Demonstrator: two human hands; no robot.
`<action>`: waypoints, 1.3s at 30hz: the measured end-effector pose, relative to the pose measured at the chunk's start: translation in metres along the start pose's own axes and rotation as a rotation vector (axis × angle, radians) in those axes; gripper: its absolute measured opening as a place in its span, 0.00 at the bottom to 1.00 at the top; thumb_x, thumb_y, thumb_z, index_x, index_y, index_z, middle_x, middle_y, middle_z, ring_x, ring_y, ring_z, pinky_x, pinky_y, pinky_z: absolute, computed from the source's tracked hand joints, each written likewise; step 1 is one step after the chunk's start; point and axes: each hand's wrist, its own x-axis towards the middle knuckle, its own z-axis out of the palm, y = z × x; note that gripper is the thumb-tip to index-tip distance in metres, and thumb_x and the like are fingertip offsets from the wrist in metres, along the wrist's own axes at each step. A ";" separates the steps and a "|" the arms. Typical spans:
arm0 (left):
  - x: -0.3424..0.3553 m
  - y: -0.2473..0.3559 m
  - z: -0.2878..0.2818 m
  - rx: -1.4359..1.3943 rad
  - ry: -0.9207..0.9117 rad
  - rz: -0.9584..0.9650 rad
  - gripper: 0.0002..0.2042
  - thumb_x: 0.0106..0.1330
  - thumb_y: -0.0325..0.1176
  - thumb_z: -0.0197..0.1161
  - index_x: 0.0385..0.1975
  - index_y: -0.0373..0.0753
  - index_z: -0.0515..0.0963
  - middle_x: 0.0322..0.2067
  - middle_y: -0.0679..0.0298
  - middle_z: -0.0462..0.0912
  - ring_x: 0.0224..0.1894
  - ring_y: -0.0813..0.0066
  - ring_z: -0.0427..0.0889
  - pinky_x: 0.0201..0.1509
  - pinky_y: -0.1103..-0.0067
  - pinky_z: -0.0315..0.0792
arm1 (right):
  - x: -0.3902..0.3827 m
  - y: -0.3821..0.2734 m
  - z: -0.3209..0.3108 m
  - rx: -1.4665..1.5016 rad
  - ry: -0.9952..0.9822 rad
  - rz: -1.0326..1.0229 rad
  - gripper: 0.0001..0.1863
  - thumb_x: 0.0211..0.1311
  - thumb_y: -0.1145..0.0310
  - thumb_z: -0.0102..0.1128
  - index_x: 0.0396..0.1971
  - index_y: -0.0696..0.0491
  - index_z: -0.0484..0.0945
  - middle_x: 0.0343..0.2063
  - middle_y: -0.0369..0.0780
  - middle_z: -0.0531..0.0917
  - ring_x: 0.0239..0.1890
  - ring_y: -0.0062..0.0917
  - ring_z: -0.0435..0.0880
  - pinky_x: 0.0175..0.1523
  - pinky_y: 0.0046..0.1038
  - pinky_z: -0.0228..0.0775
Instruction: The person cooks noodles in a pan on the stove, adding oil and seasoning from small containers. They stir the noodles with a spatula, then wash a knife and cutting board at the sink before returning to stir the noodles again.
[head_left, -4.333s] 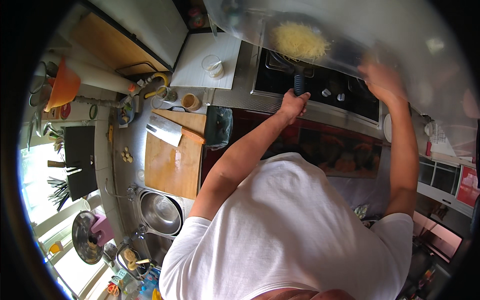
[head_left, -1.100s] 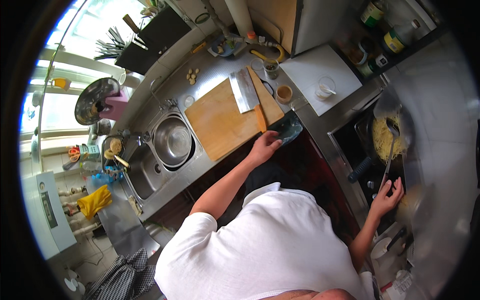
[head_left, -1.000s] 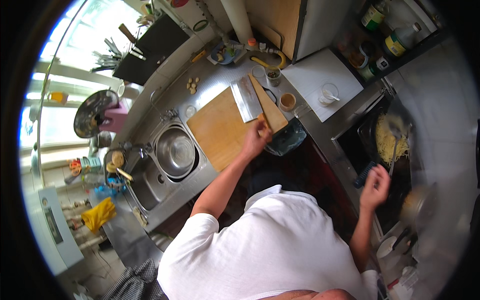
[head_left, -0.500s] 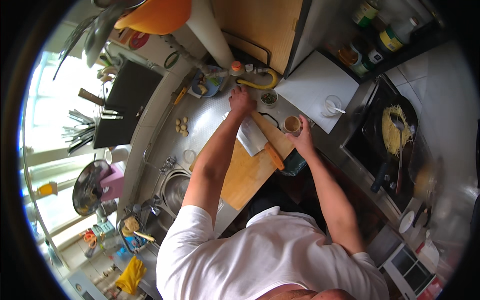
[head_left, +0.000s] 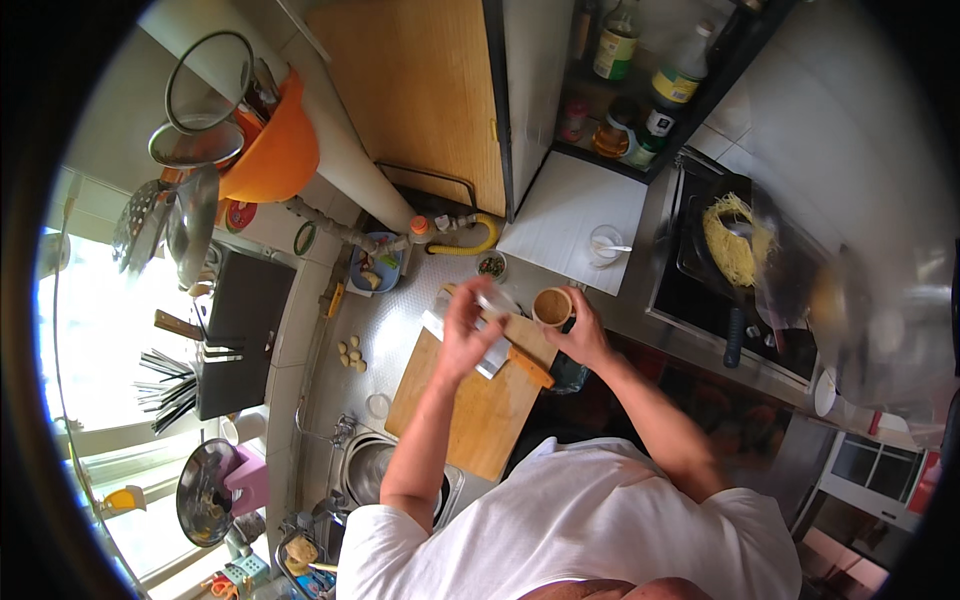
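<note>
My left hand (head_left: pixel 462 338) is closed around a clear round lid (head_left: pixel 495 298), somewhat blurred, above the far part of the wooden cutting board (head_left: pixel 455 425). Beside it, my right hand (head_left: pixel 585 335) grips a small jar (head_left: pixel 552 308) of brown contents, its open mouth facing up. Under my left hand a cleaver (head_left: pixel 531 367) lies on the board, with its orange-brown handle toward the right edge and its blade partly hidden. Just beyond my hands stands a small clear bowl (head_left: pixel 491 266) of chopped dark and green bits.
Several pale cloves (head_left: pixel 351 354) lie on the metal counter at left, near a sink (head_left: pixel 365 468). A blue dish (head_left: pixel 377 263) stands at the back. On the right, a pan (head_left: pixel 735 240) of pale shreds sits on the stove; a clear cup (head_left: pixel 605 246) with a spoon stands on a white board.
My left hand has come back from the far end of the cutting board and now holds the clear lid near the jar. The whole view has shifted and turned a little.
</note>
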 end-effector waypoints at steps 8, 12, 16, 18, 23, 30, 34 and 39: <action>-0.001 0.097 0.054 0.586 -0.280 0.127 0.35 0.58 0.37 0.77 0.65 0.35 0.70 0.58 0.50 0.79 0.64 0.56 0.77 0.63 0.65 0.75 | -0.008 -0.054 -0.032 -0.033 0.053 -0.241 0.38 0.47 0.70 0.79 0.60 0.56 0.70 0.53 0.48 0.77 0.55 0.44 0.79 0.58 0.39 0.73; 0.011 0.127 0.054 0.789 -0.472 0.189 0.36 0.60 0.45 0.76 0.65 0.34 0.71 0.54 0.46 0.81 0.57 0.49 0.82 0.57 0.64 0.79 | -0.008 -0.075 -0.042 -0.034 0.015 -0.312 0.38 0.48 0.71 0.78 0.61 0.56 0.70 0.52 0.49 0.78 0.55 0.46 0.79 0.59 0.40 0.73; 0.021 0.143 0.062 1.002 -0.557 0.105 0.34 0.62 0.53 0.72 0.59 0.31 0.74 0.43 0.47 0.86 0.46 0.47 0.87 0.51 0.64 0.80 | -0.010 -0.091 -0.048 -0.119 0.057 -0.326 0.37 0.47 0.71 0.77 0.60 0.57 0.72 0.53 0.49 0.78 0.55 0.47 0.79 0.60 0.41 0.74; 0.025 0.143 0.067 1.095 -0.571 -0.021 0.35 0.62 0.56 0.71 0.57 0.30 0.74 0.37 0.48 0.87 0.43 0.48 0.88 0.49 0.64 0.80 | -0.011 -0.092 -0.050 -0.214 0.091 -0.358 0.36 0.47 0.72 0.77 0.59 0.57 0.72 0.53 0.49 0.78 0.55 0.47 0.79 0.61 0.41 0.74; 0.032 0.171 0.085 1.054 -0.656 -0.159 0.34 0.62 0.56 0.72 0.56 0.32 0.74 0.38 0.48 0.86 0.42 0.49 0.88 0.48 0.63 0.80 | -0.012 -0.107 -0.075 -0.174 0.024 -0.327 0.36 0.45 0.70 0.75 0.58 0.59 0.74 0.48 0.49 0.83 0.49 0.46 0.83 0.57 0.40 0.77; 0.021 0.218 0.076 0.729 -1.248 0.296 0.36 0.65 0.45 0.72 0.69 0.40 0.64 0.51 0.49 0.78 0.51 0.44 0.81 0.51 0.60 0.77 | -0.023 -0.122 -0.107 0.758 -0.831 0.132 0.40 0.41 0.59 0.75 0.59 0.59 0.77 0.46 0.41 0.86 0.48 0.23 0.82 0.56 0.27 0.74; 0.015 0.228 0.086 0.655 -1.277 0.345 0.38 0.61 0.46 0.76 0.68 0.40 0.67 0.48 0.53 0.78 0.52 0.50 0.81 0.53 0.62 0.77 | -0.031 -0.108 -0.090 0.963 -1.027 -0.081 0.42 0.44 0.56 0.77 0.60 0.60 0.74 0.44 0.43 0.85 0.42 0.30 0.87 0.51 0.31 0.79; 0.017 0.222 0.093 0.581 -1.056 0.263 0.41 0.57 0.42 0.81 0.68 0.37 0.66 0.56 0.54 0.76 0.57 0.52 0.79 0.59 0.64 0.75 | -0.031 -0.125 -0.100 1.158 -0.759 0.161 0.43 0.46 0.53 0.78 0.61 0.59 0.72 0.44 0.43 0.84 0.40 0.31 0.88 0.48 0.33 0.82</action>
